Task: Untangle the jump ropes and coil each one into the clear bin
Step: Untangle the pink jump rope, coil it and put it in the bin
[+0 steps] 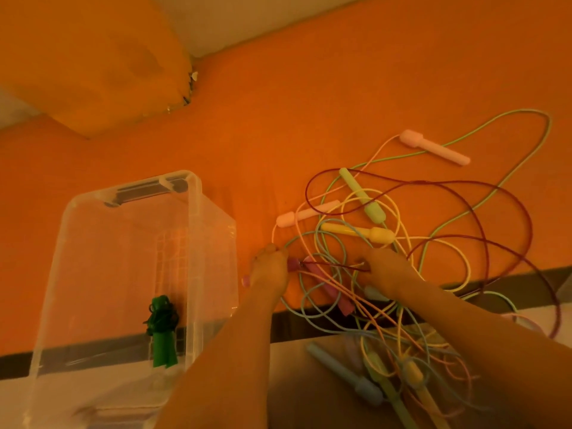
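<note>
Orange surface, head view | clear bin [198, 212] lower left w/ one green rope [162, 323] coiled inside = 1 done | rope tangle [387, 258] centre-right, several colours, still knotted | left hand [270, 270] grips pink handle [292, 264] | right hand [387, 270] pinches dark red cord [334, 267] | most work left

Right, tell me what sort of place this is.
Probably a room in a home, on a bed or mat: an orange sheet covers a soft surface, an orange pillow lies at its far corner, and tiled floor shows below its edge. Not certain.
</note>
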Tool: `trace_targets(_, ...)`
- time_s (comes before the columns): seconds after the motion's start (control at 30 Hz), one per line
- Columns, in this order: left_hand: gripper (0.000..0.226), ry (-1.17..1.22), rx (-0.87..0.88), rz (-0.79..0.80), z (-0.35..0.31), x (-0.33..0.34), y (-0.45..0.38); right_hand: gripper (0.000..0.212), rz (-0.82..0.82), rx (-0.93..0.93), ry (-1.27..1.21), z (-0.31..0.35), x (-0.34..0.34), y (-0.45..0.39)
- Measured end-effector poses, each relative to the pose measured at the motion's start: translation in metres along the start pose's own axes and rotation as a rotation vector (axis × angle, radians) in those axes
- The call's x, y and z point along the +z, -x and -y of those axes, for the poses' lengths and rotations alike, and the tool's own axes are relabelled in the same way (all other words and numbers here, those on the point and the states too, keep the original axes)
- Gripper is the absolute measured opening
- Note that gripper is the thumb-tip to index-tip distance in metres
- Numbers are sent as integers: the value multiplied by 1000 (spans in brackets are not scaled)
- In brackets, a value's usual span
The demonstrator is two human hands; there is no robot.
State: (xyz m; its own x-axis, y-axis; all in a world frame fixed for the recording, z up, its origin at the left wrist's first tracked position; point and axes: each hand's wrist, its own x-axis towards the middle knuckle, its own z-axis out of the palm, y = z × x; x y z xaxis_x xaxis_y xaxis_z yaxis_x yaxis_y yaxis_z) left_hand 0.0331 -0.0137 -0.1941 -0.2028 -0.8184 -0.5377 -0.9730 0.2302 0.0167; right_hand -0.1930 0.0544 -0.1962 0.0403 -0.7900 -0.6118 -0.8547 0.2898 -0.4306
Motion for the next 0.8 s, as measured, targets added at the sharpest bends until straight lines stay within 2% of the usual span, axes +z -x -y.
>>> trace_targets(0.07,30,49,2,25,1,0,5,27,10,-6,18,-1,3,3)
trace_targets(0.27,29,424,-8,-25,-2,-23,33,27,-60,-35,-91,1,-9,23)
trace_targets(0.37,28,568,-2,-95,-12,-38,56,8,-69,-57,-127,1,-22,45)
trace_targets(0.4,27,597,8,-119,-16,-44,64,8,-65,-68,-133,0,-26,54)
trace_targets(0.53,30,642,49,-189,-32,-83,91,16,-44,-58,-41,-5,-41,90)
trace_targets(0.7,24,532,76,-225,-41,-141,121,38,-47,-63,3,-4,-66,135)
trace_targets(0.8,27,478,114,-244,-46,-178,149,28,-128,-48,-58,3,-93,164)
